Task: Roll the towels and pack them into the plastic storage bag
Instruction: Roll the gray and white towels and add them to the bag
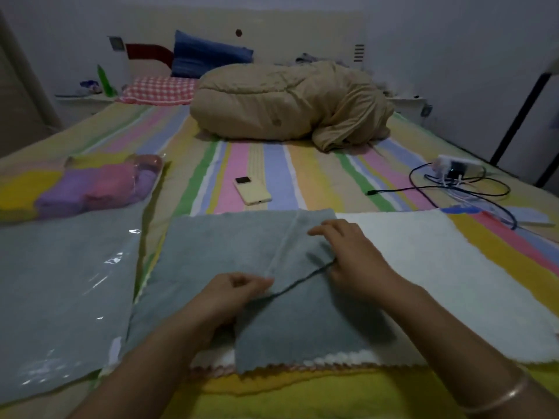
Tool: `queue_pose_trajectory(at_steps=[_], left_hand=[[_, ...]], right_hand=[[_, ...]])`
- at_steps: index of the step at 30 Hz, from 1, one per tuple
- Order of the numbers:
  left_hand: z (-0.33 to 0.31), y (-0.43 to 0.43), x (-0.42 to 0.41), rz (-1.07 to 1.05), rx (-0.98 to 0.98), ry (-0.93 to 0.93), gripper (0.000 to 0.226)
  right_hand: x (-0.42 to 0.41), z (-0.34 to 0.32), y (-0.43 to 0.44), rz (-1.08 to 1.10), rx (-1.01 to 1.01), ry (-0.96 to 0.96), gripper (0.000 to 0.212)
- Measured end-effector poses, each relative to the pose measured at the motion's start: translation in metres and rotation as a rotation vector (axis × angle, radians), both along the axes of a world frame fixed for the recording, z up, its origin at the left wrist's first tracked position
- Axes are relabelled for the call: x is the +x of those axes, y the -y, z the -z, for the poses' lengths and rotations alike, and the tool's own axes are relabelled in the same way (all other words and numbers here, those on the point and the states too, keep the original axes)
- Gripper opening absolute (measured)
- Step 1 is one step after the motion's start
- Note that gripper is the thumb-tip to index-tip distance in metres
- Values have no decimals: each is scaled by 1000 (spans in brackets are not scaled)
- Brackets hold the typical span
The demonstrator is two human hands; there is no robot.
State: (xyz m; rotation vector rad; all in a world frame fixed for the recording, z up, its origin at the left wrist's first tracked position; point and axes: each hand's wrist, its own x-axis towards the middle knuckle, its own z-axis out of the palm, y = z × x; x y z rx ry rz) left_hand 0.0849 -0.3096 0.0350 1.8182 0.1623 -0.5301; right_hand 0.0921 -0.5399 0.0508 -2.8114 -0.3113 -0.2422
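A grey towel (pixel 230 246) lies spread on the bed in front of me, its near part folded over. My left hand (pixel 233 294) pinches the folded edge at the left. My right hand (pixel 354 255) grips the same edge further right. A white towel (pixel 447 267) lies flat under and to the right of the grey one. At the left a clear plastic storage bag (pixel 60 285) lies flat with a grey towel inside. Behind it a second plastic bag (pixel 99 182) holds rolled yellow, purple and pink towels.
A yellow phone (pixel 252 190) lies on the striped sheet beyond the towel. A power strip with tangled cables (pixel 459 176) sits at the right. A bundled tan quilt (pixel 290 104) and pillows fill the head of the bed.
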Motion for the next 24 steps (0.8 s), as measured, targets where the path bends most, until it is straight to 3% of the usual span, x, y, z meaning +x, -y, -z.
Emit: queue_pose_trajectory(at_steps=[3,5,7,9,12,18,20,24], left_hand=[[9,1,-3,57,-9,18,48],[14,1,-6,55,-55,-17,54],[18,1,-9,29,-78,-16,45],[20,1,-11,9,-72,17,40],[20,3,-15,5,-31,94,33],[27,2,-21,-14,-14,148,29],[27,1,-25,-9,-12,166,31],[23,0,-37,-12,-3,232,34]], right_hand=[[25,8,14,-4,-116,-89,65],[40,11,20,-27,-44,-49,45],[52,10,21,-56,17,-14,21],[64,3,19,-52,54,-26,12],[76,-10,11,-27,144,-84,20],[53,-18,5,-64,-303,-530,63],[42,-4,7,-37,-278,-475,59],[49,13,14,88,-52,-129,19]])
